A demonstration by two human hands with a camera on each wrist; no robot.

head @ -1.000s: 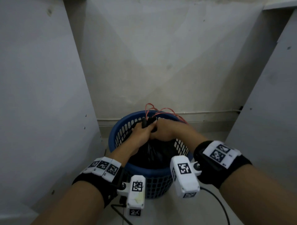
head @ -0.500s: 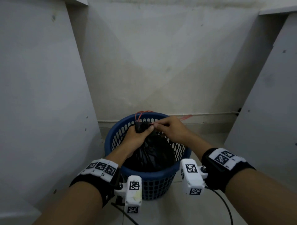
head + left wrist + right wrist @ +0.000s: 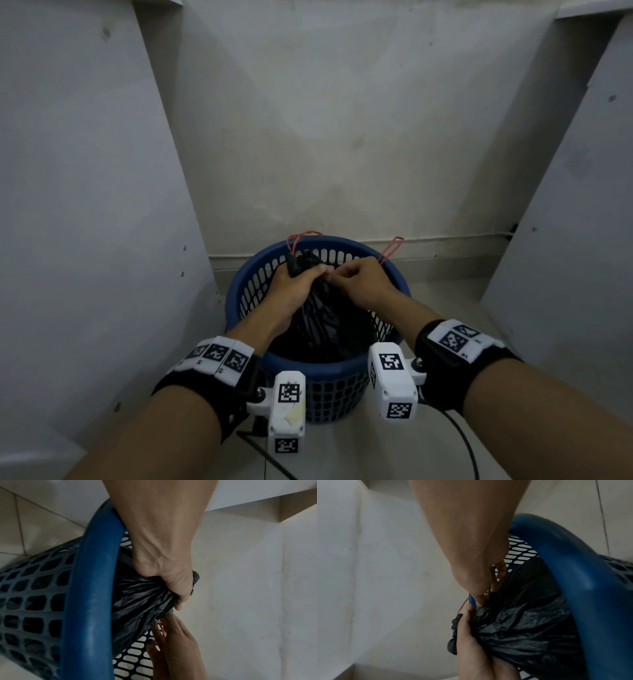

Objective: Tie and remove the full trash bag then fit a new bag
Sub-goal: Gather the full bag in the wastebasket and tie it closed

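A blue perforated basket stands on the floor with a full black trash bag in it. My left hand grips the bag's gathered neck just above the rim; the left wrist view shows its fingers curled round the bunched plastic. My right hand is right beside it and pinches the red drawstring, whose loop sticks out past its knuckles. A second red loop rises behind the neck. In the right wrist view the string runs by my right thumb to the neck.
The basket sits in a narrow alcove between a white panel on the left and another on the right. The back wall is close behind. A black cable lies on the tiled floor at front right.
My right hand has drawn a red loop out to the right of the neck. The left hand keeps its grip on the neck. The view has tilted slightly.
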